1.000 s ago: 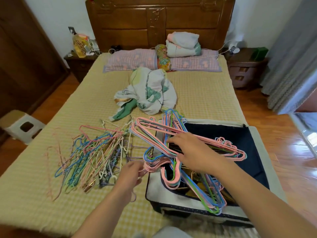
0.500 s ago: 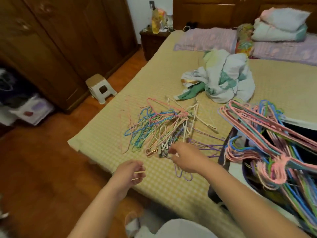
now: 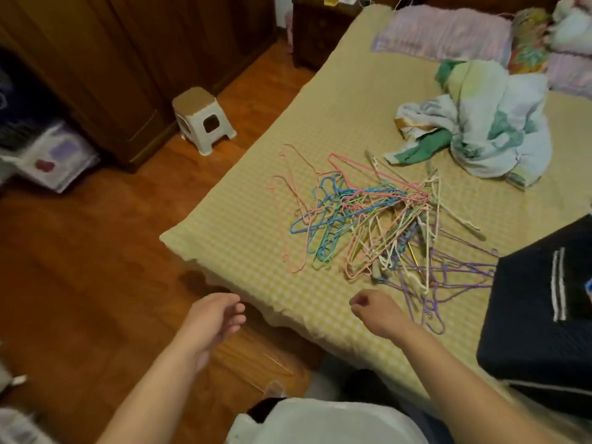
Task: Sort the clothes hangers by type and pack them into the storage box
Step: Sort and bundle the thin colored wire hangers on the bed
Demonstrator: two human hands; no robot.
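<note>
A tangled pile of thin wire hangers (image 3: 368, 225) in pink, blue, green, cream and purple lies on the yellow checked bed cover (image 3: 336, 116). The dark navy storage box (image 3: 528, 299) stands on the bed at the right edge of the view, only its side wall showing. My right hand (image 3: 374, 310) hovers over the bed's near edge, just short of the purple hangers (image 3: 429, 302), its fingers curled with nothing visible in them. My left hand (image 3: 213, 318) hangs beyond the bed corner over the floor with relaxed fingers, holding nothing. A thin pale wire piece (image 3: 277, 363) shows faintly on the floor below it.
A crumpled white and green blanket (image 3: 487, 129) lies behind the pile, with pillows (image 3: 442, 33) at the headboard. On the wooden floor to the left stand a small plastic stool (image 3: 203, 118) and a clear bin (image 3: 54, 158) beside the wardrobe. A nightstand (image 3: 317, 27) is at the bed's far corner.
The view swung left, away from the box. My right hand left the thick hangers at the box, reached the wire pile, then drew back. My left hand no longer holds the thin wire piece.
</note>
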